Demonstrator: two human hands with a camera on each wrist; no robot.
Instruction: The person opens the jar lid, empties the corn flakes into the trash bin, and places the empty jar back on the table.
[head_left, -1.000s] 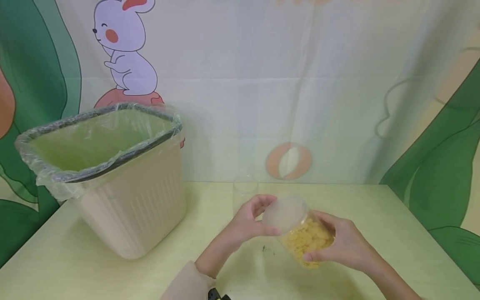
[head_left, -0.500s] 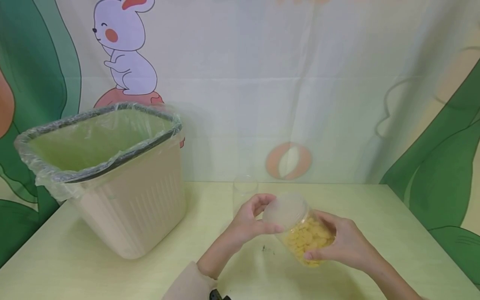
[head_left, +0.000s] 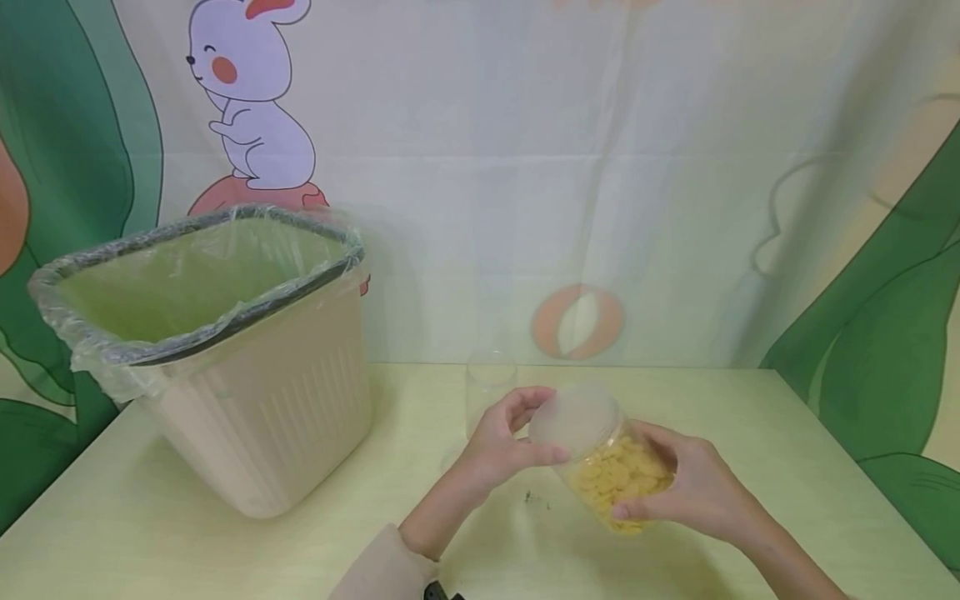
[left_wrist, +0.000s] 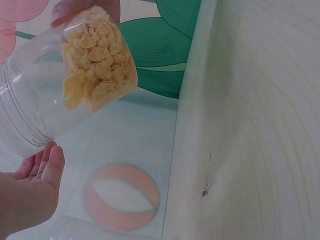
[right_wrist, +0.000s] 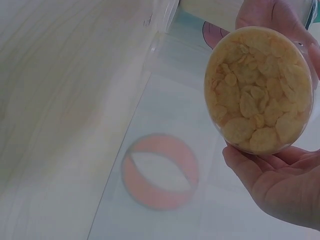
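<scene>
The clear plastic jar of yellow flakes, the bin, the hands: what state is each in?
Clear plastic jar of yellow flakes: tilted, off the table, partly full.
Translucent lid: on the jar.
Left hand: grips the lid.
Right hand: holds the jar's body.
Beige plastic bin: upright, lined with a clear bag.

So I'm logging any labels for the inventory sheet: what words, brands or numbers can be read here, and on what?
None: no readable text in any view.
The jar of yellow flakes, held by the left hand and right hand, bears no label.
The bin is plain.
The backdrop shows only drawings.
</scene>
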